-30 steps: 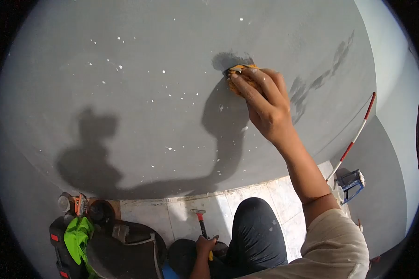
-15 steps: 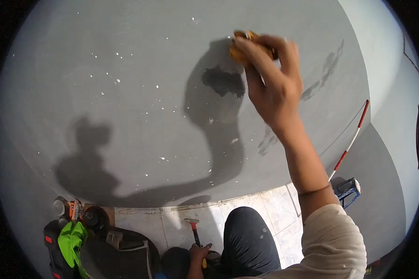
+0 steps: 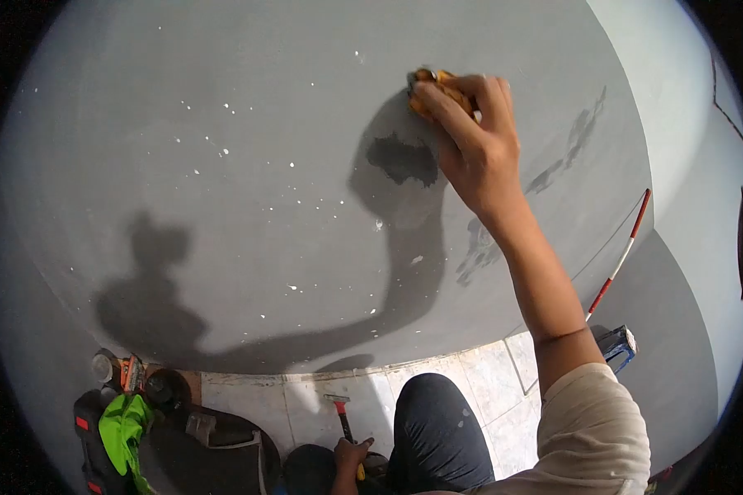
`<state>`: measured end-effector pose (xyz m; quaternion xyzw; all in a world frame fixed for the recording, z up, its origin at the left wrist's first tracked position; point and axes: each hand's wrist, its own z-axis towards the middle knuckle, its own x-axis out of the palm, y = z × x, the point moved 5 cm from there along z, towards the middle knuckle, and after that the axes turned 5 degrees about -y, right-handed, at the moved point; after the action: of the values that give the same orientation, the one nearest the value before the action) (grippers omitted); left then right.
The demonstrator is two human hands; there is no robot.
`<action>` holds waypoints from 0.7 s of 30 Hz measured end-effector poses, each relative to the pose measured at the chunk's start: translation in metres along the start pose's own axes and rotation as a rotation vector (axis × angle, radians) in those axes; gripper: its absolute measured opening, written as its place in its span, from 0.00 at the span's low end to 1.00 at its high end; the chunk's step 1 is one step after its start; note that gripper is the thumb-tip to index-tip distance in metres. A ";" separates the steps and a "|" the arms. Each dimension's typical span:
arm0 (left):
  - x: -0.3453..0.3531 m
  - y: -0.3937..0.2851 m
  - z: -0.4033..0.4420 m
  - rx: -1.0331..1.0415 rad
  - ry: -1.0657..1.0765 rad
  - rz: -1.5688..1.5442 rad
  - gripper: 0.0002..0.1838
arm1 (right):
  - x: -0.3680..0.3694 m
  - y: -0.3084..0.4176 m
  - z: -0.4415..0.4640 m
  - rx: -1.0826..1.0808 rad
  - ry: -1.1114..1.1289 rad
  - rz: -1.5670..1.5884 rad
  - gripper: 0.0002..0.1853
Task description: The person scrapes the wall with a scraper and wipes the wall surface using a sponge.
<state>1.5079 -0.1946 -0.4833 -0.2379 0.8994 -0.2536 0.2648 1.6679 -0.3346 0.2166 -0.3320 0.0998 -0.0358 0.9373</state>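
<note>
High on a grey painted wall, my right hand is closed around a crumpled yellow-brown cloth; it may be a sponge. The cloth is at the wall surface, but my fingers hide where they meet. Just below and left of it is a dark wet-looking patch. Small white paint specks are scattered over the wall. Low down, near my knees, my left hand grips a scraper by its red and black handle, the flat blade pointing at the wall.
A black bag or case with a bright green cloth lies at the lower left. A red-and-white pole leans at the right, near a blue stool-like object. White floor tiles meet the wall's foot.
My right hand has shifted slightly with the cloth, and its blur has lessened. The view has tilted a little, so wall marks appear lower and further right. My left hand keeps the scraper.
</note>
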 end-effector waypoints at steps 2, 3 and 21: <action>-0.002 -0.005 -0.006 0.008 -0.017 0.032 0.43 | 0.002 0.001 0.004 -0.029 0.002 -0.003 0.24; 0.001 -0.002 -0.005 -0.007 0.007 0.021 0.44 | 0.001 0.002 0.005 -0.016 0.000 -0.017 0.23; 0.016 0.013 0.014 -0.027 0.074 -0.058 0.46 | 0.006 0.008 0.002 -0.027 -0.088 -0.041 0.21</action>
<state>1.4998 -0.1983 -0.5068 -0.2580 0.9047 -0.2576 0.2205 1.6740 -0.3279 0.2115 -0.3476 0.0521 -0.0389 0.9354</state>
